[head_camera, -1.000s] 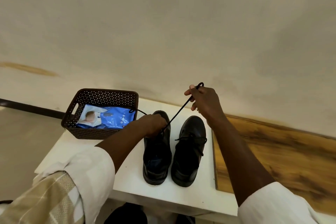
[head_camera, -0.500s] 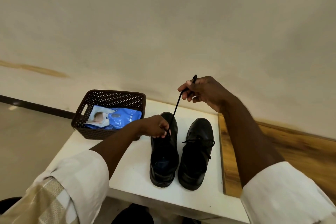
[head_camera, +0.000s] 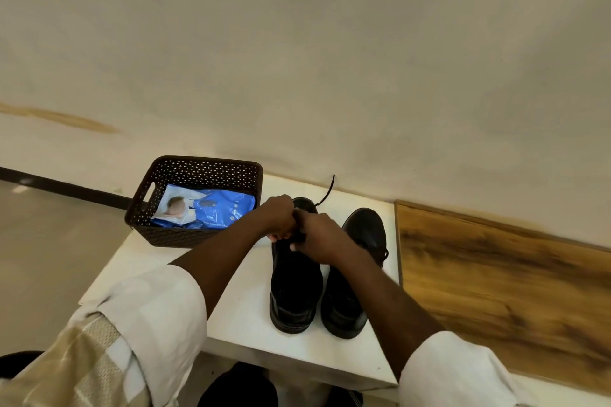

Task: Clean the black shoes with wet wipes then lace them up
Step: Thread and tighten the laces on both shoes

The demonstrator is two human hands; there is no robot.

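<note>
Two black shoes stand side by side on a white table (head_camera: 238, 317), toes toward me. Over the lace area of the left shoe (head_camera: 295, 291), my left hand (head_camera: 277, 216) and my right hand (head_camera: 317, 236) meet, both closed around its black lace. A free end of the lace (head_camera: 327, 190) sticks up past the shoe's far end. The right shoe (head_camera: 358, 261) stands untouched, partly behind my right forearm, with its lace threaded. The eyelets of the left shoe are hidden under my hands.
A dark brown perforated basket (head_camera: 205, 172) at the table's back left holds a blue pack of wet wipes (head_camera: 215, 211). A wooden surface (head_camera: 496, 287) adjoins the table on the right. A pale wall rises right behind.
My right hand, which held the lace end raised high and taut, has come down to join my left hand on the left shoe. The lace end now trails loose.
</note>
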